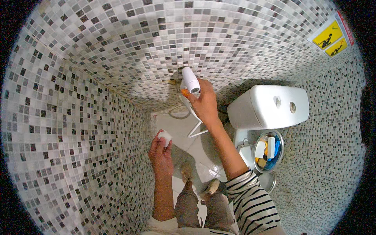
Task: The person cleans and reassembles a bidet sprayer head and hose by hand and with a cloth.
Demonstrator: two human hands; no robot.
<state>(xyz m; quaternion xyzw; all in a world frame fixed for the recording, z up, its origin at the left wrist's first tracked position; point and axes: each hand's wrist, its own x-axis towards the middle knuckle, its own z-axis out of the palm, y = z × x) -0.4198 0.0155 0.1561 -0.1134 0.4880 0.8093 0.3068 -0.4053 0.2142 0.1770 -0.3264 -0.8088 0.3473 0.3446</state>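
Observation:
My right hand (205, 102) is raised to the tiled wall, its fingers wrapped around a white cylindrical fitting (190, 79) with a dark round opening at its near end. An orange part (184, 92) shows beside my fingers, and what it belongs to is partly hidden. Below the fitting, a bent white tube or frame (196, 126) reaches down over the floor. Lower and to the left, my left hand (159, 150) is closed on a small white rounded piece (165, 138), held up in the fingertips; its exact kind is unclear.
A white toilet cistern (266, 107) stands at the right. In front of it sits a round metal container (281, 150) with several white, yellow and blue items. A grey hose (178, 116) curves by the wall. Mosaic walls close in; a yellow pictogram sign (329, 37) hangs upper right.

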